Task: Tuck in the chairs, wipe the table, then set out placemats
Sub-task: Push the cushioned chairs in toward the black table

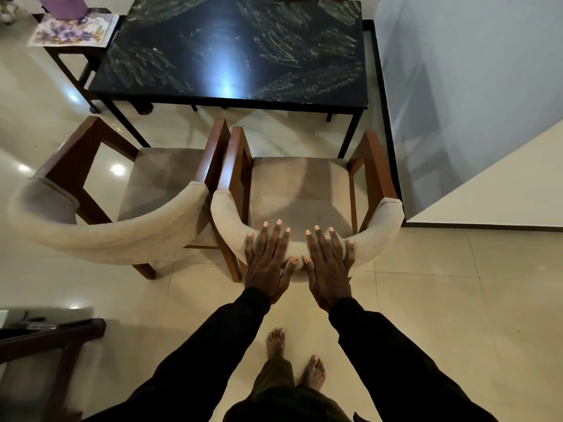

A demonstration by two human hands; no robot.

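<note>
Two wooden armchairs with beige cushions stand side by side, pulled back from a black marble table (231, 50). My left hand (268, 263) and my right hand (329, 266) both lie flat with straight fingers on the curved padded backrest of the right chair (380, 226), close together at its middle. The left chair (100, 239) stands untouched, angled slightly to the left. A floral placemat (73, 30) lies on a small side table at the far left, with a purple container (62, 6) on it.
A white wall (472, 86) runs close along the right of the table and the right chair. Dark wooden furniture (51, 339) stands at the lower left. Glossy beige floor tiles surround the chairs, and my bare feet (295, 357) stand behind the right chair.
</note>
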